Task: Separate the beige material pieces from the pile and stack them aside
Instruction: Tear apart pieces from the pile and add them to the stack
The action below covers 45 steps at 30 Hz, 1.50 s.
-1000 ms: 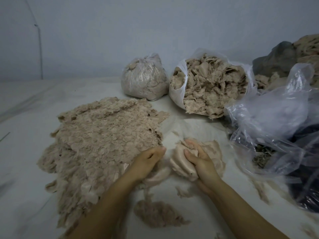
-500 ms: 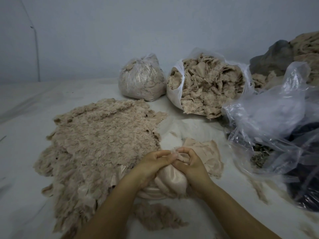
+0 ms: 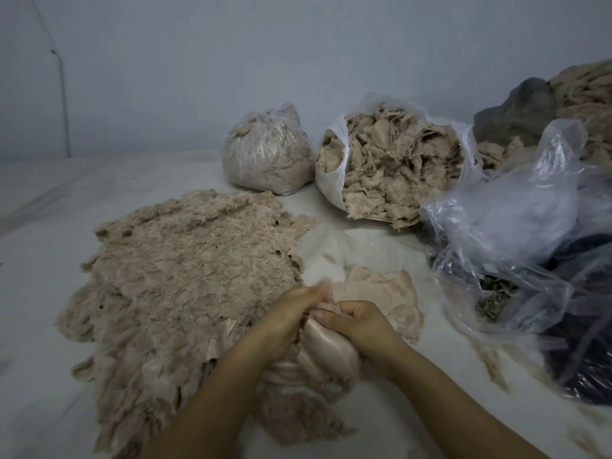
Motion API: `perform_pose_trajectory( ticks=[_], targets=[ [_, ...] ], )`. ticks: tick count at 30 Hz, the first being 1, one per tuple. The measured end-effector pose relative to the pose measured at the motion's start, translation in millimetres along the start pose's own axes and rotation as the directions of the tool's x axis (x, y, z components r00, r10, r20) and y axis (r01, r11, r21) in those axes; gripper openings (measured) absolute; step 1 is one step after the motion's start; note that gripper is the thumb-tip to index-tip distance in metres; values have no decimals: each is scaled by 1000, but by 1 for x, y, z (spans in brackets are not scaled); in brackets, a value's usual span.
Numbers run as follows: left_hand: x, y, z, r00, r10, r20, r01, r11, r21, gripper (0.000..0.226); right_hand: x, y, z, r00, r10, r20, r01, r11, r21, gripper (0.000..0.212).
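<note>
Both my hands are on the same bundle (image 3: 326,351) of smooth beige pieces, low centre of the view. Right hand (image 3: 359,323) is curled over its top, fingers clenched into the material. Left hand (image 3: 291,313) meets it from the other side; its fingertips are motion-blurred, so I read it as pinching a piece at the top of the bundle, but the exact hold I cannot tell.

The bundle sits between the 2 hands, touching both, resting on the white sheet (image 3: 49,260). Just right of it and behind the right hand lies a small flat stack (image 3: 394,293) of smooth pieces. Touching the left hand's side is the big spread pile (image 3: 185,270) of fuzzy beige material, running left and back. A loose clump (image 3: 298,415) lies near, between my forearms.

Progress, my guess: early. The stack is thin, the pile is large.

Further out: 1 tied bag (image 3: 268,157), 1 open bag (image 3: 394,167) full of scraps, crumpled clear plastic (image 3: 516,220) at right.
</note>
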<state>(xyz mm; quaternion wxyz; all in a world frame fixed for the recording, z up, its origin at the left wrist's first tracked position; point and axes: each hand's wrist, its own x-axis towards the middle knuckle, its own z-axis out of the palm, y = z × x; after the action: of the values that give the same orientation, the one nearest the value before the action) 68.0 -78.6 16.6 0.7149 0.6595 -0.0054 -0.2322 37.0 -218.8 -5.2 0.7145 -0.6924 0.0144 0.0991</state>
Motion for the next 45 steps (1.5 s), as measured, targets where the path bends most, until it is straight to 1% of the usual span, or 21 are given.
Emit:
perform_pose_trajectory(
  ticks=[1,2,4,7,9,10,11,13,15,16,18,20,26,30,33,35,39,41,43,44,45],
  targets=[
    [-1,-1,-1,999,42,26,-44,996,84,23,0,-1,-1,1000,5,-5,-5,1000,-12,32],
    [0,-2,-2,997,79,-2,-78,986,147,19,0,-2,-1,1000,8,-12,-8,999,-35,31],
    [7,-6,-5,985,135,-111,-113,976,186,29,-1,-3,-1,1000,-3,-15,1,997,-75,26],
    [13,-8,-6,955,113,-273,-96,993,73,34,1,-4,-1,1000,-14,-16,13,999,-35,22],
    [15,-4,-16,894,115,-434,-114,993,29,35,-1,-5,-3,1000,-21,-20,21,1000,-5,23],
    [15,-3,-20,873,141,-468,-133,990,51,36,-1,-5,-4,999,-32,-29,33,999,11,27],
    [14,-2,-22,883,165,-440,-149,986,72,38,-1,-5,-5,998,-46,-42,48,998,33,31],
    [9,-1,-13,955,143,-261,-127,989,76,42,1,-5,-2,993,-86,-82,92,993,76,33],
    [4,-7,2,992,99,-83,-91,992,88,37,7,-5,2,970,-146,-195,170,980,108,31],
    [2,-10,7,991,123,-60,-116,988,102,31,10,-5,3,944,-177,-277,213,971,105,30],
    [4,-14,9,971,201,-128,-192,978,84,28,14,-3,0,892,-221,-395,271,959,77,33],
    [7,-14,7,948,257,-188,-245,966,85,29,14,1,-2,858,-243,-452,295,954,49,34],
    [17,-18,3,866,439,-239,-347,872,344,39,15,2,-5,826,-209,-523,268,963,38,42],
    [25,-15,1,831,499,-245,-317,788,528,46,21,1,-11,792,-268,-548,292,955,-45,42],
    [29,-16,-4,840,508,-188,-254,676,692,48,26,2,-17,784,-279,-554,275,957,-92,44],
    [30,-18,-6,849,502,-163,-231,632,740,49,29,4,-20,785,-289,-548,258,957,-136,45],
    [35,-14,-8,845,503,-181,-243,663,708,49,34,4,-30,734,-354,-579,222,932,-287,45],
    [35,-14,-9,854,472,-220,-226,717,659,48,36,4,-38,727,-343,-595,197,934,-298,44],
    [36,-15,-12,909,336,-248,-175,846,504,45,36,5,-45,738,-334,-587,166,932,-322,43],
    [34,-15,-12,949,232,-213,-123,895,428,46,36,6,-47,744,-339,-577,162,928,-336,43],
    [33,-15,-9,977,147,-152,-73,910,408,51,36,7,-47,748,-344,-568,167,925,-341,42]
  ],
)
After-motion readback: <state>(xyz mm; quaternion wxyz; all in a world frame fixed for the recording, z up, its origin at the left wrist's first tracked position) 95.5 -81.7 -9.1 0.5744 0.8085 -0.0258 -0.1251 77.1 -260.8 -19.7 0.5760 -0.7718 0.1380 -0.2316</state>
